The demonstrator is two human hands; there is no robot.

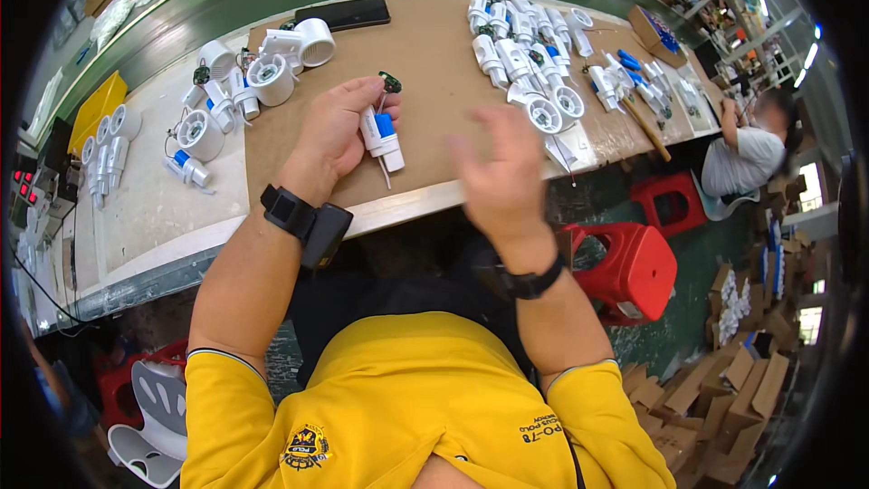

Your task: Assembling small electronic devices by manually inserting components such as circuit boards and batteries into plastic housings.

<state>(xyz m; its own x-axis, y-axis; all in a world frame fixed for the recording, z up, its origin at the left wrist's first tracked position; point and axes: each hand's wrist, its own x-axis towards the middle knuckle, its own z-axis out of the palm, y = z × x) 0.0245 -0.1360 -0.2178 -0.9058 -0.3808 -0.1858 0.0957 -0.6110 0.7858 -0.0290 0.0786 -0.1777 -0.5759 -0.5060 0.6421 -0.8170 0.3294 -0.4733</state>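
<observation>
My left hand (348,122) is closed on a white plastic handle housing (390,155) with a blue cylindrical part in it. A small green circuit board (390,82) stands up at its top, by my thumb and fingers. A thin pale wire or strip hangs below the housing. To the right, my right hand (502,163) is over the front edge of the table, apart from the housing. Its fingers are smeared by motion, and nothing can be made out in them. The nearest parts to it are white round housings (543,115) at the right-hand pile.
Brown board (434,45) covers the table's middle. A pile of white housings (520,32) lies back right; more round-headed ones (272,80) lie left. A black flat case (344,13) rests at the back. Red stools (634,272) stand right, and a seated person (747,145) is beyond.
</observation>
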